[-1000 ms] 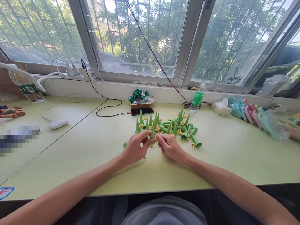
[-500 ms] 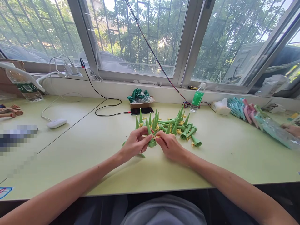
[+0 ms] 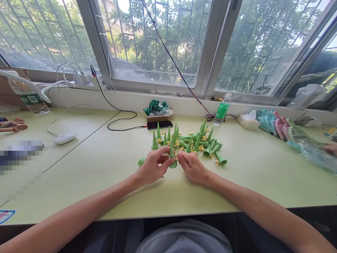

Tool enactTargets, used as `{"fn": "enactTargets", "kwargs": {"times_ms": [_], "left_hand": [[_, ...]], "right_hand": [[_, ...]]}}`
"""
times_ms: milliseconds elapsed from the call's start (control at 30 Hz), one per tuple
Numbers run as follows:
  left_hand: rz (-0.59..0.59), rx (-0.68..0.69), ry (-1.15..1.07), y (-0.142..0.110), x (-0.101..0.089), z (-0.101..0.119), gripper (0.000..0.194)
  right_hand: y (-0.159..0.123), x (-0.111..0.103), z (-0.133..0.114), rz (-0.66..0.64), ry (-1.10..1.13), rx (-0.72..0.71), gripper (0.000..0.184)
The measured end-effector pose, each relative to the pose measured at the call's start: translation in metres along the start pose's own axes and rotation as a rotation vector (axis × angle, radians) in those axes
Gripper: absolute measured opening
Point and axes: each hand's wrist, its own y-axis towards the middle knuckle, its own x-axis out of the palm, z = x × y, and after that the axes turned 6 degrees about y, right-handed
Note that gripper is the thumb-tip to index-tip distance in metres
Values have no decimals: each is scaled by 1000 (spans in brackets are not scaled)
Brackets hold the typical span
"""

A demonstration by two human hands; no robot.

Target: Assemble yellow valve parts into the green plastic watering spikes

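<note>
Between thumb and fingers, my left hand [image 3: 154,165] grips a green plastic cone-shaped spike [image 3: 172,153], point up, with its wide ribbed collar low. My right hand [image 3: 193,166] is closed in a pinch on a small yellow valve [image 3: 177,159] at the side of that spike. Whether the valve sits fully in the spike I cannot tell. Past my hands lies a pile of similar green spikes [image 3: 198,140], some upright with yellow valves, others on their sides. Another green spike [image 3: 141,161] lies partly hidden behind my left hand.
Behind the pile are a black phone [image 3: 159,124] on a cable and a small box [image 3: 158,112] with green plastic. A water bottle [image 3: 221,110] and a tissue pack [image 3: 248,120] stand by the window. Another person's hand [image 3: 330,149] touches bagged items at right.
The held spike has shifted slightly right and stands more upright. My right hand has turned a little at its side. At far right, the other person's hand and the bag have moved.
</note>
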Motion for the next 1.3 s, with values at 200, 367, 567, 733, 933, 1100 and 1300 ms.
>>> {"fn": "enactTargets", "kwargs": {"times_ms": [200,367,567,733,933,1100,1300], "left_hand": [[66,317,355,-1,0,0,8],[11,555,483,-3,-3,-5,29],[15,579,475,-4,-1,-8,38],[70,433,444,-4,2,0,24],[86,306,417,-5,4,3,15],[80,121,279,-5,7,4,7],[4,-99,-95,-1,8,3,20]], "right_hand": [[2,1,-3,23,67,93,49],[3,0,-8,-1,263,249,52],[2,1,-12,-29,460,338,48],[2,2,-10,-25,439,322,49],[3,2,-11,-22,420,317,50],[3,2,-9,-8,369,288,54],[1,4,-5,31,292,220,56]]}}
